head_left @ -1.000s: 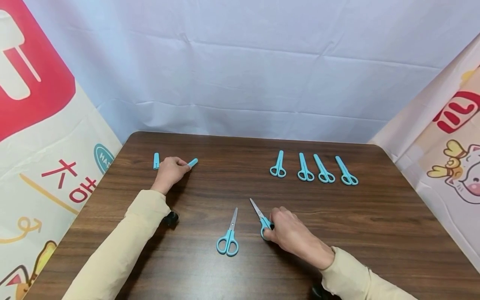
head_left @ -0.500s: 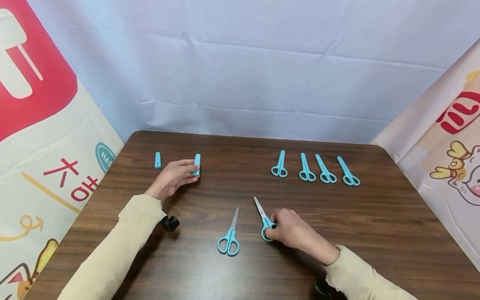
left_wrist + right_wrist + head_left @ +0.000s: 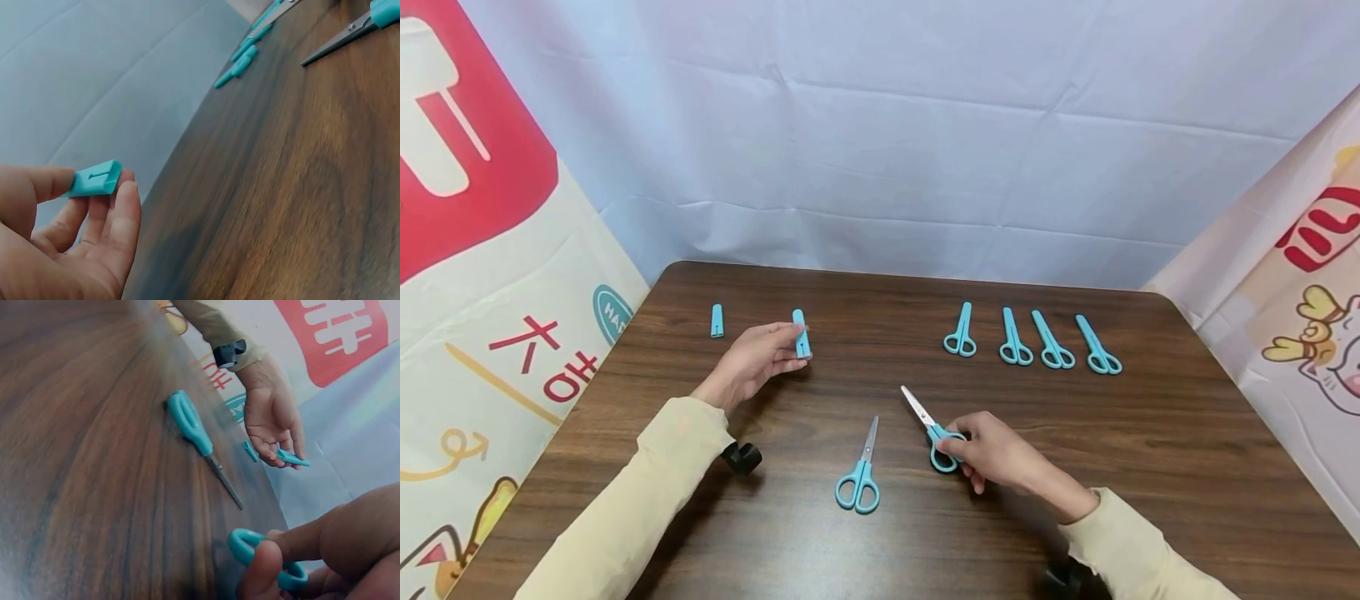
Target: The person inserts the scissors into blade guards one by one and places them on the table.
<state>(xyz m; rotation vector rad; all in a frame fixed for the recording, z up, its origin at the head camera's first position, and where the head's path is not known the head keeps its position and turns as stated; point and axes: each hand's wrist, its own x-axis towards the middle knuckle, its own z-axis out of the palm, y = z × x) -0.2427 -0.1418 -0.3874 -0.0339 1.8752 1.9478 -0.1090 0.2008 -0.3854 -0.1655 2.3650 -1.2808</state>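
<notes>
My left hand (image 3: 758,360) pinches a turquoise scissors cover (image 3: 95,179) between thumb and fingers, its slotted open end facing the left wrist camera. My right hand (image 3: 1000,450) grips a pair of scissors (image 3: 938,442) by its turquoise handle loops, the bare blades pointing up and left in the head view. In the right wrist view, thumb and finger press on the handle (image 3: 247,544) and the blades are hidden. Between the hands, a second pair of unsheathed scissors (image 3: 857,483) lies on the table, tips pointing away. Another loose cover (image 3: 717,321) lies at the far left.
Several covered scissors (image 3: 1013,337) lie in a row toward the back right of the brown wooden table (image 3: 850,567). A pale cloth (image 3: 880,167) hangs behind the table's far edge, with printed banners on both sides.
My left hand has lifted the cover and turned it upright, its closed end now pointing away. The right hand has raised the scissors by the handle and moved slightly right.
</notes>
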